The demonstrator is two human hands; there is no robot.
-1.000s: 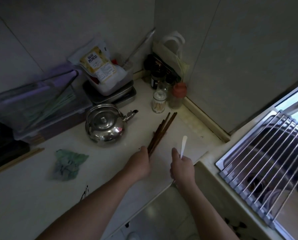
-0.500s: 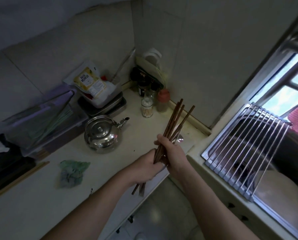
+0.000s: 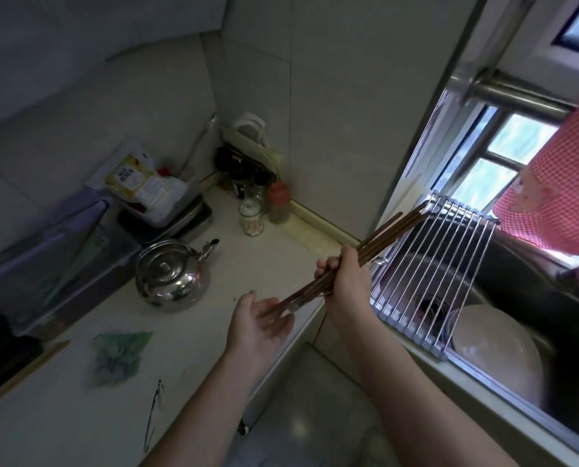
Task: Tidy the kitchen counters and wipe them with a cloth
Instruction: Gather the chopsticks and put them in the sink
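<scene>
My right hand (image 3: 347,278) is closed around a bundle of dark brown chopsticks (image 3: 390,232), held in the air above the counter's front corner. Their tips point up and right, over the wire rack (image 3: 449,264) on the sink. My left hand (image 3: 257,323) is open, palm up, just under the lower ends of the chopsticks; whether it touches them is unclear. A crumpled green cloth (image 3: 119,352) lies on the pale counter (image 3: 214,264) to the left. The white spoon held earlier is hidden.
A steel kettle (image 3: 171,276) stands mid-counter. Behind it are a metal tray with food packets (image 3: 146,187), a clear plastic box (image 3: 45,244), and jars and bottles (image 3: 252,214) in the corner. A bowl (image 3: 490,345) sits in the sink under the rack. A red checked cloth (image 3: 557,197) hangs at right.
The chopsticks went from the counter into both hands, then to my right hand alone, swinging right toward the sink rack. My left hand let go and opened.
</scene>
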